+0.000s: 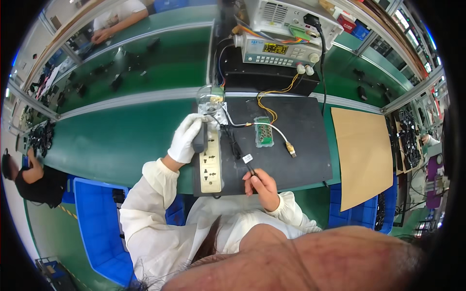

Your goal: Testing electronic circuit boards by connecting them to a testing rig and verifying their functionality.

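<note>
While the person leans over the bench, the gloved left hand is closed around a black adapter, which sits over the upper part of the cream power strip, at its left edge. From where I stand, I can't tell whether the adapter is seated in a socket. The bare right hand pinches a black cord between thumb and fingers, just below its white tag.

To handle this well, I'd grip the adapter by its body and move it straight to or from the strip, without tilting. The right hand does best with a light pinch, leaving slack so the cord doesn't tug at the adapter. I'd also guide the cord clear of the white cable and the small green circuit board to its right; a careless sweep could snag either one on the black mat.
</note>
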### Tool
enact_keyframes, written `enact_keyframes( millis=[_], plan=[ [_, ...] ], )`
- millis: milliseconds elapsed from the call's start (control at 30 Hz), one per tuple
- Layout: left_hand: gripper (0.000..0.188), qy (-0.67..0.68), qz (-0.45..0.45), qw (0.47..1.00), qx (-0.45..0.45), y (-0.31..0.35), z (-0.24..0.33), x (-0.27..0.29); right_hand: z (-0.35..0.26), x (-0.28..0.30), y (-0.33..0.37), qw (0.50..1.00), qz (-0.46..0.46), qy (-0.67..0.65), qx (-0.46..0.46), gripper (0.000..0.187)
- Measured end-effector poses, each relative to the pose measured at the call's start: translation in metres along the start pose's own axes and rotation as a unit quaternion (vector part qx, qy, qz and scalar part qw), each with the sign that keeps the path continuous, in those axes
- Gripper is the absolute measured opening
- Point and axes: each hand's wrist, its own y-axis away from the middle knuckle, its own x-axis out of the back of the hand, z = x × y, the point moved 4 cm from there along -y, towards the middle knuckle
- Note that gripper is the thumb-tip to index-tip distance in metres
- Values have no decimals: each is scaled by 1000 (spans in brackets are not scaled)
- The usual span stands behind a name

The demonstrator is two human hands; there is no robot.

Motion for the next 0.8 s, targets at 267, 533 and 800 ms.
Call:
enact_keyframes(
  millis=[267, 533, 800],
  plan=[
    [21, -147, -37, 988, -8, -11, 2, 8, 0, -4, -1, 1000, 10, -9, -26, 23],
    [25, -310, -37, 946, -90, -22, -2, 11, 5, -1, -5, 999, 20, -2, -36, 22],
    [24, -199, -37, 978, -58, -28, -20, 21, 5, -5, -4, 996, 36, 39, -65, 19]
  ],
)
